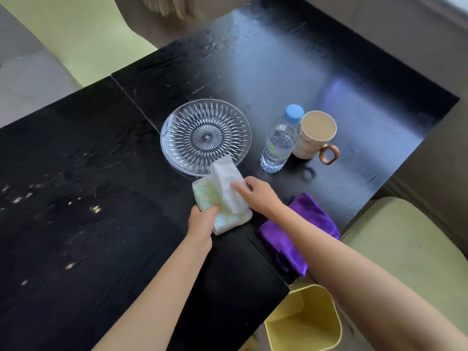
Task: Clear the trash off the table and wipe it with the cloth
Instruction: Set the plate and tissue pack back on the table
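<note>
Black wood grain covered the bench [76, 198], which filled most of the frame and ran from lower left to upper right, with pale crumbs scattered across its left part and a bright glare toward the upper right. Near the middle, the left hand [201, 221] was closed around the lower end of a soft tissue pack [210, 196], pressing it against the bench. The pack's long axis ran from upper left to lower right. The right hand [258, 192] pinched a white tissue [228, 181] that stood up out of the pack, its free end pointing toward the top of the frame and overlapping the near rim of a clear glass plate [205, 136]. Right of the plate stood a water bottle [279, 140] with a blue cap, upright and touching or just beside a beige mug [315, 135] whose handle pointed to the lower right.

A folded purple cloth [306, 219] lay right of center under the right forearm, close to the bench's right edge, its long axis running from upper right to lower left. Below that edge, at the lower right, a yellow bin [304, 323] stood on the floor with its mouth open upward. Open bench surface stretched across the left half and the upper right. Pale green chairs [405, 236] sat beside the right edge and beyond the upper left.
</note>
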A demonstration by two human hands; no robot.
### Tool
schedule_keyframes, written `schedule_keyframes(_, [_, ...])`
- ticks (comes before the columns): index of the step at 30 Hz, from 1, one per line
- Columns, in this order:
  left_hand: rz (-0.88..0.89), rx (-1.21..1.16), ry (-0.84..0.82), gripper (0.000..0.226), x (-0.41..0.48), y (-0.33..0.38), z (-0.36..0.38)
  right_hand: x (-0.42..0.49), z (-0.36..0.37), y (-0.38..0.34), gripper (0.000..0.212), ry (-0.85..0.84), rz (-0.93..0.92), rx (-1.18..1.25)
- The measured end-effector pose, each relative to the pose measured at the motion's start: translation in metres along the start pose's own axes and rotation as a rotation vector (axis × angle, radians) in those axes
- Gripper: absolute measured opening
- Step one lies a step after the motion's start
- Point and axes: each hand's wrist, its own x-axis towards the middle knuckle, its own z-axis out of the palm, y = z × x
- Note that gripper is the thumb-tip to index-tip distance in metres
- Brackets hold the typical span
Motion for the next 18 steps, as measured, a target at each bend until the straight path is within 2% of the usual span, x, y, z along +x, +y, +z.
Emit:
schedule_keyframes(2, [0.010,-0.057,0.026,0.029,0.000,0.002,-0.013,0.017,0.002,-0.010,0.034,0.075,0.082,0.110])
schedule_keyframes(4, [0.024,-0.111,0.050,0.025,0.000,0.005,-0.029,0.043,0.009,-0.017,0.045,0.154,0.166,0.227])
schedule_keyframes(6, [0.028,-0.174,0.054,0.021,-0.003,0.009,-0.046,0.066,0.015,-0.026,0.050,0.160,0.269,0.357])
schedule_keyframes(9, [0.049,-0.260,0.053,0.019,-0.007,0.015,-0.069,0.078,0.018,-0.046,0.030,0.184,0.360,0.574])
schedule_keyframes(12, [0.075,-0.306,0.079,0.024,-0.012,0.019,-0.090,0.081,0.019,-0.055,0.016,0.097,0.403,0.590])
schedule_keyframes(15, [0.084,-0.345,0.112,0.031,-0.015,0.016,-0.107,0.081,0.020,-0.062,0.036,0.120,0.405,0.712])
schedule_keyframes(18, [0.090,-0.374,0.164,0.036,-0.019,0.011,-0.120,0.067,0.019,-0.067,0.036,0.209,0.409,0.815])
